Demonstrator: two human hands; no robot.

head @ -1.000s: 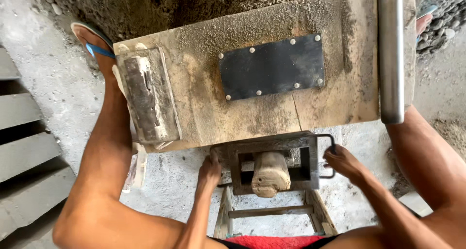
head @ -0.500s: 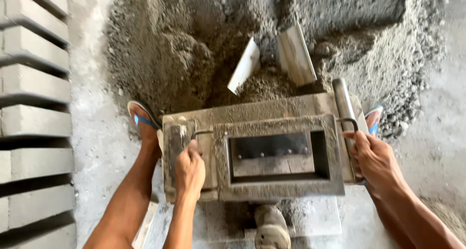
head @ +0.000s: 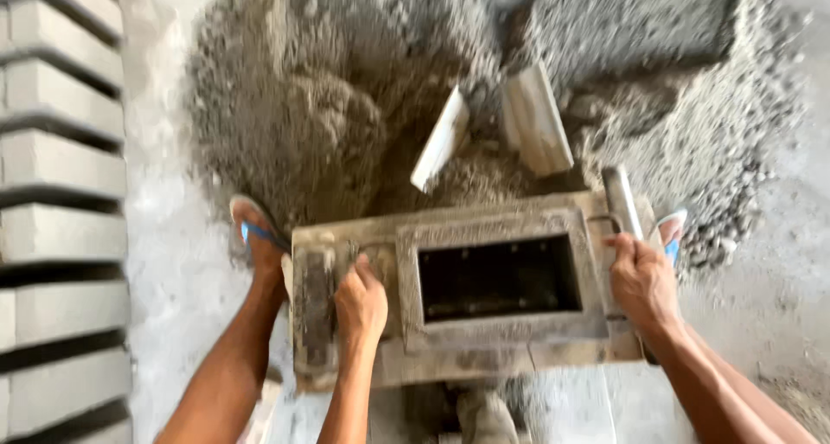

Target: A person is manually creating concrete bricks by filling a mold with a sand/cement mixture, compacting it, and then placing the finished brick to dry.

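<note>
- Grey cement-caked block mould [head: 497, 275], open cavity up, between both hands.
- Left hand [head: 360, 301]: fingers curled on left handle.
- Right hand [head: 641, 281]: fingers wrapped around right handle.

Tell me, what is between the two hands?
In the head view, the dark, empty rectangular opening of the mould lies between the left hand and the right hand.

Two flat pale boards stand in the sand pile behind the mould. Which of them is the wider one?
The right board, the one nearer the right hand. It shows a broad ridged face, while the left board looks narrow and leans to the right.
</note>
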